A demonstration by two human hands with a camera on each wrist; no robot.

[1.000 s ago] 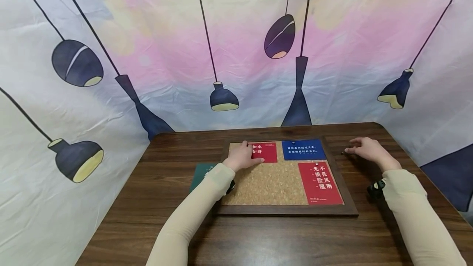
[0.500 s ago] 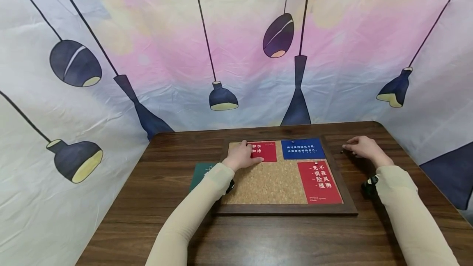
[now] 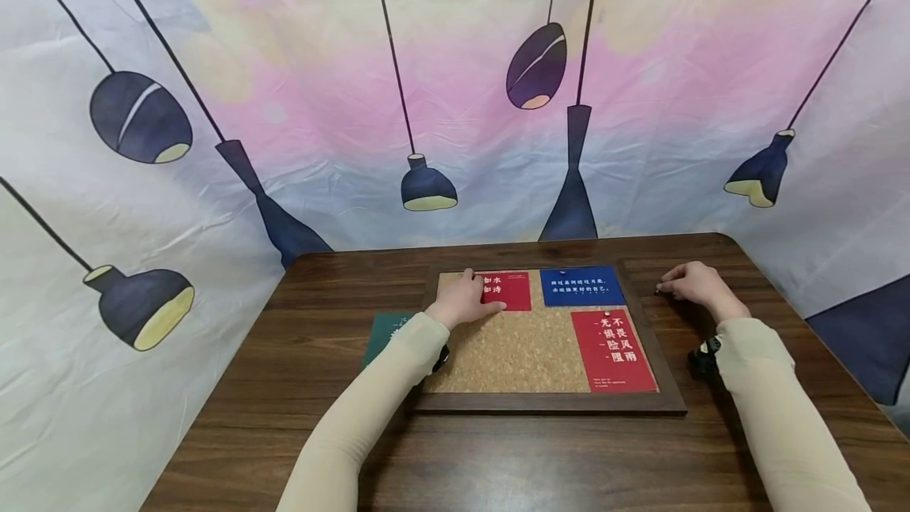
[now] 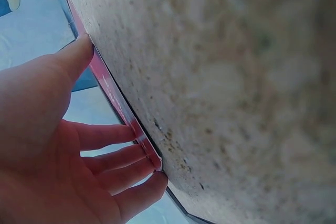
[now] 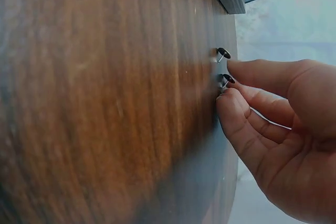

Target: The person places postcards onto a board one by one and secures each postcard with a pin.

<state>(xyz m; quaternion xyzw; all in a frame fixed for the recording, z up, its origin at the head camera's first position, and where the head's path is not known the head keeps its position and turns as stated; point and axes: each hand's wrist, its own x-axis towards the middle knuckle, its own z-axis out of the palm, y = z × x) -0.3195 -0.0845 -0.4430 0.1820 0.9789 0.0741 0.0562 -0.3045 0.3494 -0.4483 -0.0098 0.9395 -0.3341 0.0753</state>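
Observation:
My left hand (image 3: 460,301) rests on the red card (image 3: 510,291) with white characters at the back left of the framed cork board (image 3: 519,354). Its fingertips lie along the card's edge in the left wrist view, thumb spread apart on the card. Part of the card is hidden under the fingers. Right of the board, my right hand (image 3: 700,285) is low at the table with fingers curled. In the right wrist view its fingertips close around a dark-headed thumbtack (image 5: 228,79). A second thumbtack (image 5: 223,53) lies just beyond the upper fingertip.
On the board are a blue card (image 3: 581,287) at back right and a larger red card (image 3: 614,352) below it, each with a tack at its top. A green card (image 3: 384,332) lies left of the board, partly behind the left forearm. A printed cloth (image 3: 469,101) hangs behind the table.
My right hand has shifted slightly left and its fingers have drawn closer together at the tacks. The left hand stays on the red card.

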